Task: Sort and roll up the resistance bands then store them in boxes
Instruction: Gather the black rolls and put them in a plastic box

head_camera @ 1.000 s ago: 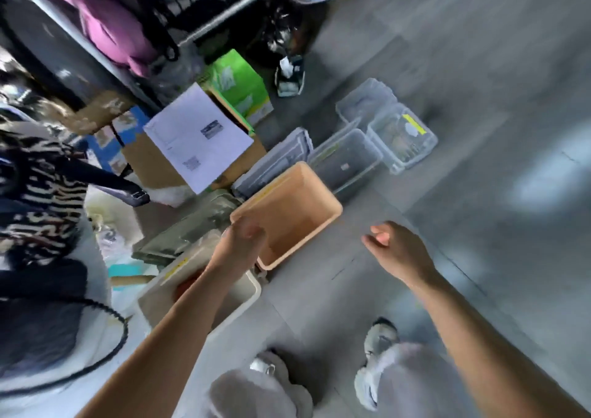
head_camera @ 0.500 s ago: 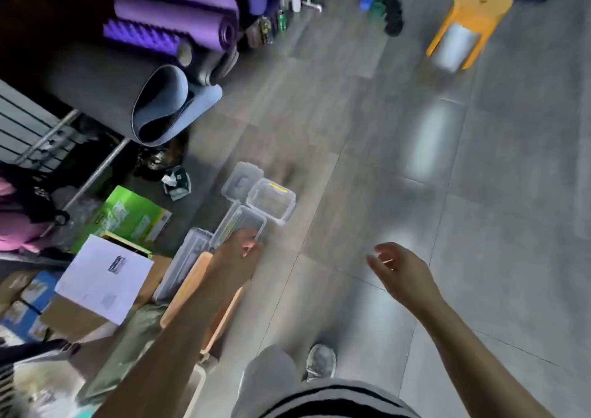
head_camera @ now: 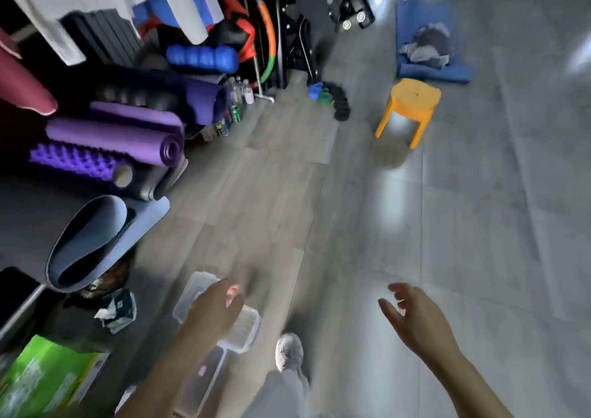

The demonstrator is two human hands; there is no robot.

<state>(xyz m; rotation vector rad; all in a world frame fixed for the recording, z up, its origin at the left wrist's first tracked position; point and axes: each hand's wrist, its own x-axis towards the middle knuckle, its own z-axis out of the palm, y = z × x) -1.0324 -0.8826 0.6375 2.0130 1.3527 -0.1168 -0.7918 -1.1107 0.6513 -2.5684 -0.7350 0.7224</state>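
Observation:
A heap of dark, green and blue resistance bands (head_camera: 332, 99) lies on the grey floor far ahead, by the black rack. Clear plastic boxes (head_camera: 248, 329) stand on the floor at the lower left. My left hand (head_camera: 214, 313) hangs over those boxes with its fingers loosely spread, holding nothing. My right hand (head_camera: 414, 317) is out over bare floor at the lower right, fingers apart and empty. The frame is blurred by motion.
An orange plastic stool (head_camera: 409, 105) stands ahead on the right, with a blue mat and cloth (head_camera: 428, 49) behind it. Rolled purple and blue-grey yoga mats (head_camera: 112, 139) and foam rollers line the left wall. A green carton (head_camera: 48, 376) sits lower left. My shoe (head_camera: 289, 350) is below.
My view has swung up and forward from the boxes toward the far floor and stool. My left hand has left the tan box and both hands hang free.

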